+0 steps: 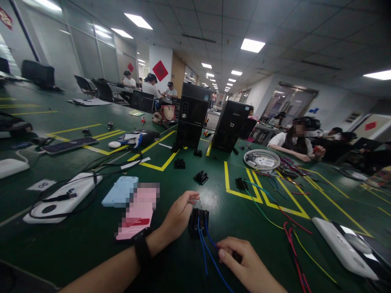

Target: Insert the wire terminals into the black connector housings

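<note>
A black plastic connector block [198, 223] lies on the green work mat [91, 248], with thin blue wires [208, 260] running from it toward me. My right hand [246, 260] pinches one blue wire close to a small dark piece [236, 257]. My left hand [180, 211], with a black wristband [142, 249], hangs just above and left of the block. Its fingers are loosely curled around nothing and do not touch the block. A pink pixelated item [137, 211] and a pale blue case [120, 191] lie left of that hand.
Loose red, yellow and green wires [295, 252] lie to the right, beside a white flat device [343, 254]. Farther off stand black computer cases [192, 116], a round vented tray [262, 159] and small black parts. A seated person [295, 144] works at the right.
</note>
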{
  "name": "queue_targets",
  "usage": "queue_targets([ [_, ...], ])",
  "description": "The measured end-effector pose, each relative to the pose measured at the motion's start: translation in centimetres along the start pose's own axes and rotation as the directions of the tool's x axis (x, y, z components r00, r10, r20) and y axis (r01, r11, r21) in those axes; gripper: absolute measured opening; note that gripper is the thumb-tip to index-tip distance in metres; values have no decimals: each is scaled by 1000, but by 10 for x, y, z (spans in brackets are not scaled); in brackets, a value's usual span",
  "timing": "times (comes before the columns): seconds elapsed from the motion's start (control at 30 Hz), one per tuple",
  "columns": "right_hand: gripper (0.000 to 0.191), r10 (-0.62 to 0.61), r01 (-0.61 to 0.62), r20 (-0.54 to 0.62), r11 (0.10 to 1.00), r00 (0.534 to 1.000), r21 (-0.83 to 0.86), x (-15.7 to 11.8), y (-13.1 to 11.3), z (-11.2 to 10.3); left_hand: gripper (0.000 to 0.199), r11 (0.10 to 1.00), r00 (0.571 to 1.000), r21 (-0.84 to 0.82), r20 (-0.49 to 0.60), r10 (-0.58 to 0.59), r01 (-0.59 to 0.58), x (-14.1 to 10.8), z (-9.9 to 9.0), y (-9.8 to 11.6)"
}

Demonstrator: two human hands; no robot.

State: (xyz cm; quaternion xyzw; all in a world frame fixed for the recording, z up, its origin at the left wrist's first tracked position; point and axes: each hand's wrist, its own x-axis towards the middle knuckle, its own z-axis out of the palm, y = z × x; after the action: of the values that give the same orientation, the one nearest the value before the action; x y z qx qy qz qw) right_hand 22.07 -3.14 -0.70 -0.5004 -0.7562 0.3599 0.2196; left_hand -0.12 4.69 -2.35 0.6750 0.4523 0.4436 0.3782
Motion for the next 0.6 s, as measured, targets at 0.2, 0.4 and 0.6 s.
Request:
queue_targets([
  [0.2, 35, 86, -90, 30, 981, 996, 170, -2, -2, -3, 61, 987, 986, 154, 169, 18, -45, -7, -2, -2],
  [0.4, 39, 180, -161, -68, 962, 981, 218, 0, 7, -5, 88, 935, 907, 297, 418, 57, -196, -16, -7, 2],
  [0.6, 40, 135, -96, -159, 968, 978, 231, 1, 4, -6, 62, 922, 973, 373, 231, 17, -105, -19, 11, -7],
])
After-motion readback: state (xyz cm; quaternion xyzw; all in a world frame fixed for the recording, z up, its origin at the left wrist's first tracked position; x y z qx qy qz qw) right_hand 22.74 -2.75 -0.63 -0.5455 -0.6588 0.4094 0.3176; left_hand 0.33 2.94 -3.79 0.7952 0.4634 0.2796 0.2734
